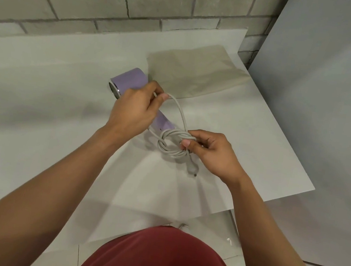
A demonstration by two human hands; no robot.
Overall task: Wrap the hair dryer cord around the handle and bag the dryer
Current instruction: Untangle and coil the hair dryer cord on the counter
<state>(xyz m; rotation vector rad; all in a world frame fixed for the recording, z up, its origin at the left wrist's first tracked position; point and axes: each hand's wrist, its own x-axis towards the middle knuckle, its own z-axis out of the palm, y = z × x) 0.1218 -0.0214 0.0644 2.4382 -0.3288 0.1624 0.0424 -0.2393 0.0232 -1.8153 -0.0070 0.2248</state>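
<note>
White paper covers the table [41,93] below a grey block wall. Centre-left, the lilac hair dryer [130,77] sits under the left hand [133,109], which pinches a loop of cord [179,113]. The right hand [210,150] pinches the coil. If that pinch slackens, the coil likely springs apart. A beige bag [195,73] lies above.

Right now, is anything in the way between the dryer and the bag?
Nothing visible. The bag lies flat just behind the dryer. The left hand holds the dryer, the right hand the coiled cord.
</note>
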